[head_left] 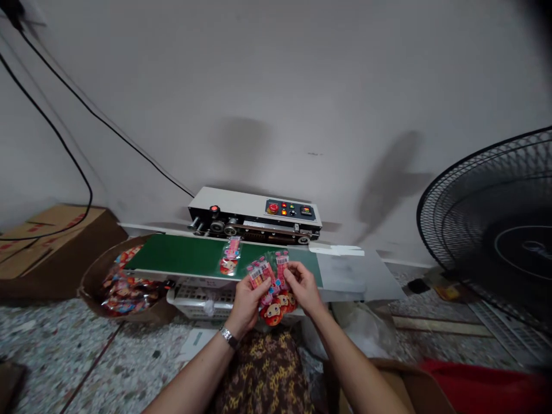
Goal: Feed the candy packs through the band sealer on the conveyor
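Note:
My left hand (pixel 250 302) is closed on a fanned bunch of clear packets (pixel 260 275) with pink barcoded cards and red cartoon faces. Pinched in my right hand (pixel 304 287) is one more such packet (pixel 282 265), at the right side of the bunch. Both hands are over the front edge of a green conveyor belt (pixel 181 256). A single packet (pixel 230 256) lies flat on the belt, left of my hands. Behind the belt stands a band sealing machine (pixel 254 210) with a red button and lit indicators. The packets' lower ends partly overlap, so their faces are partly hidden.
An open carton (pixel 92 284) full of similar packets sits below the belt's left end. A closed cardboard box (pixel 52 247) is farther left. Under the belt is a white plastic basket (pixel 198 305). A large black fan (pixel 495 230) stands at the right, and a black cable (pixel 107 123) crosses the wall.

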A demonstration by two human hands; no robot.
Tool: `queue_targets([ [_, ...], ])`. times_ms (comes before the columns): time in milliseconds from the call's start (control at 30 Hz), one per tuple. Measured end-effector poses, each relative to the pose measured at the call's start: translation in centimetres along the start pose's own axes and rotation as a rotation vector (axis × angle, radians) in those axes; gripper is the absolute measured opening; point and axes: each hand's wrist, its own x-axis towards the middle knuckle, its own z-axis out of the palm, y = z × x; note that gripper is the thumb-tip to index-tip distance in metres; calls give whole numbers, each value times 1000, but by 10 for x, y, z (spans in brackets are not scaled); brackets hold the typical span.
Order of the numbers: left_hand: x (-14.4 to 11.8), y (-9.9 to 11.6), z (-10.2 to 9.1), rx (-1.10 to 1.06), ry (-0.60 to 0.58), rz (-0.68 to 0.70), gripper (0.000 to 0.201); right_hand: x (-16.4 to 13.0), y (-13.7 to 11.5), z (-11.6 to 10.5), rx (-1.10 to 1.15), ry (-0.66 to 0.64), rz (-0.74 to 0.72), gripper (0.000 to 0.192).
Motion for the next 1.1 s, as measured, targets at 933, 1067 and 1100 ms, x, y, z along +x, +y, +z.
queue_targets([
  [933, 8, 2, -3, 74, 29, 40, 36, 10, 2, -4, -61, -344, 58, 34],
  [1067, 5, -2, -7, 86, 48, 38, 36, -2, 9, 2, -77, -317, 56, 31],
  [1100, 2, -2, -10, 87, 52, 36, 35, 4, 12, 3, -128, -290, 49, 31],
])
